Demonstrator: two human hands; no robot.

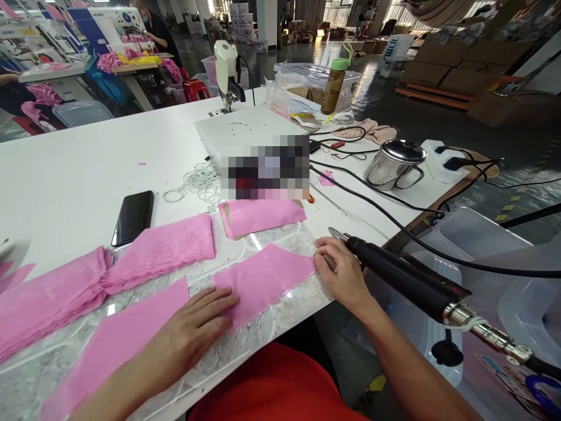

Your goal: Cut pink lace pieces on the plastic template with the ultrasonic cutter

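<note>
A pink fabric piece (267, 272) with a scalloped lower edge lies on the marbled mat (245, 345). Flat across its left end rests my left hand (204, 318), fingers stretched out. My right hand (342, 272) has its fingers curled, pinching the piece's right tip. Just beyond that hand, a black cylindrical tool (394, 275) with a pointed metal tip extends over the table edge. Another pink fabric piece (127, 333) lies partly under my left hand and forearm. Behind it are thick stacks of pink scalloped fabric (162, 251). A folded pink strip (265, 217) sits above the middle piece.
A black phone (132, 217), white elastic loops (201, 182) and a flat-topped white machine (249, 128) stand behind the fabric. A metal mug (392, 166), a bottle (335, 88) and black cables (372, 202) are at right. Clear plastic bins (473, 234) flank the table edge.
</note>
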